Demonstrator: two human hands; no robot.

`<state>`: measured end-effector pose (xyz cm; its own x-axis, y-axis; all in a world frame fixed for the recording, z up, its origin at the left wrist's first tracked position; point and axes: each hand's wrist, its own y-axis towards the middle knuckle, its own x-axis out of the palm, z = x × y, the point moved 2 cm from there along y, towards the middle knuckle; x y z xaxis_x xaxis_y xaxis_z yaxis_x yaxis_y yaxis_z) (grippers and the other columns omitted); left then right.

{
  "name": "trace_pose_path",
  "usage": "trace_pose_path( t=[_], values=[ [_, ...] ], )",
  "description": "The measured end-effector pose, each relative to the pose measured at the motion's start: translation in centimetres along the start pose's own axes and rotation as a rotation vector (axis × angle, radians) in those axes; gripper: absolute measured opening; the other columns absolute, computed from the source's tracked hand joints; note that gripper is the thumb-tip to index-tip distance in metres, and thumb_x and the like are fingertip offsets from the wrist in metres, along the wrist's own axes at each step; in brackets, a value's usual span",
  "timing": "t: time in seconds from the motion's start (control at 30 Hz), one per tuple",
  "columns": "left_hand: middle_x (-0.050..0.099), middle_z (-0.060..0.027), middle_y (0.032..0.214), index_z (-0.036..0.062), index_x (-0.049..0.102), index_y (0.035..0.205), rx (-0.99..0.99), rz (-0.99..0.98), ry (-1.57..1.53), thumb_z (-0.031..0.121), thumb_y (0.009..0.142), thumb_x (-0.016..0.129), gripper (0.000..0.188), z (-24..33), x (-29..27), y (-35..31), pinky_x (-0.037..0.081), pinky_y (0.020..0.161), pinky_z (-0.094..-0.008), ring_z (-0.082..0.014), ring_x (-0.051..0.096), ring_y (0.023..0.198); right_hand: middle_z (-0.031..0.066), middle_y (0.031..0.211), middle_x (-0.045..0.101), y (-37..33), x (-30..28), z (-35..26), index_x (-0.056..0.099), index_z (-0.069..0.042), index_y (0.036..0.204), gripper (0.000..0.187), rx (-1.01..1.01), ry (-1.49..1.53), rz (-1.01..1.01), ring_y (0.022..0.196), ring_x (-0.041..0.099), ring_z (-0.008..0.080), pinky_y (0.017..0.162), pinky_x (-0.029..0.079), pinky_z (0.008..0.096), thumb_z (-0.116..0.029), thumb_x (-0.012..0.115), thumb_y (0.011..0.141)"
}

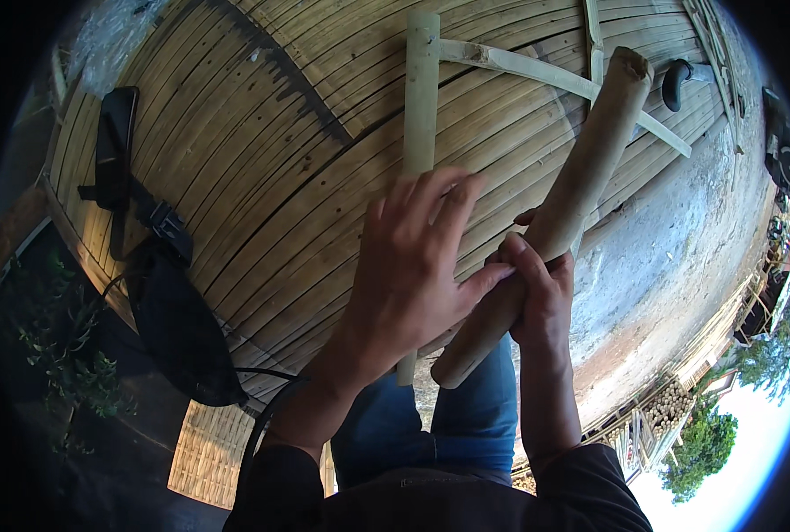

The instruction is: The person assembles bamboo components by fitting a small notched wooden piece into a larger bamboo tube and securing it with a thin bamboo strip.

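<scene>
A thick brown bamboo pole (588, 173) slants from above my lap up to the right. My right hand (544, 297) wraps round its lower part, thumb on top. My left hand (417, 253) hovers just left of the pole with its fingers apart and nothing in them. Its thumb tip reaches the pole beside my right thumb; whether it presses there, I cannot tell. Beneath my left hand runs an upright pale wooden bar (421, 115), partly hidden by the hand. A thin crosspiece (524, 66) joins that bar near its top and passes behind the pole.
The slatted bamboo platform (315, 204) spreads before me. On its left lie a black phone-like device (116, 133), a strap with a buckle (166, 222) and a black bag (182, 328) with a cable. A dark curved handle (675, 84) rests at the far right. Concrete ground (670, 266) lies beyond.
</scene>
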<state>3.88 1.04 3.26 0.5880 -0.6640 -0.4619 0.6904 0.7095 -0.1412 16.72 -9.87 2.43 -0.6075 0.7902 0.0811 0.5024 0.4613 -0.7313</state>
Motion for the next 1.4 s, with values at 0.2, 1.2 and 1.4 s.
trace_pose_path(
  t=[0.2, 1.2, 1.4],
  values=[
    [0.064, -0.0092, 0.111, 0.0038, 0.067, 0.101, 0.154, 0.601, 0.158, 0.029, 0.089, 0.075, 0.029, -7.3, -1.9, 6.7, 0.044, 0.091, -0.0442, -0.0310, 0.058, 0.103, 0.0055, 0.076, 0.060, 1.2, -1.1, -2.4, 0.047, 0.000, 0.118, 0.055, -0.187, -0.563, -0.070, 0.065, 0.061, 0.0142, 0.060, 0.052, 0.0271, -0.002, 0.082, 0.075],
    [0.055, -0.0046, 0.116, 0.0095, 0.066, 0.080, -0.148, 0.455, 0.436, 0.039, 0.089, 0.071, 0.031, -7.2, -1.2, 6.7, 0.026, 0.100, -0.0563, -0.0298, 0.043, 0.128, 0.0266, 0.102, 0.068, 5.8, 5.6, -6.4, 0.039, 0.000, 0.142, 0.068, -0.672, -1.222, -0.160, 0.084, 0.072, 0.0444, 0.069, 0.059, 0.0461, -0.005, 0.073, 0.083],
    [0.055, -0.0045, 0.117, 0.0095, 0.066, 0.082, -0.140, 0.453, 0.431, 0.036, 0.089, 0.070, 0.028, -7.3, -0.8, 6.7, 0.025, 0.101, -0.0575, -0.0300, 0.041, 0.131, 0.0278, 0.095, 0.068, 5.9, 5.5, -5.9, 0.042, 0.000, 0.138, 0.062, -0.780, -1.274, -0.166, 0.083, 0.071, 0.0468, 0.068, 0.060, 0.0488, -0.002, 0.070, 0.082]
  ],
)
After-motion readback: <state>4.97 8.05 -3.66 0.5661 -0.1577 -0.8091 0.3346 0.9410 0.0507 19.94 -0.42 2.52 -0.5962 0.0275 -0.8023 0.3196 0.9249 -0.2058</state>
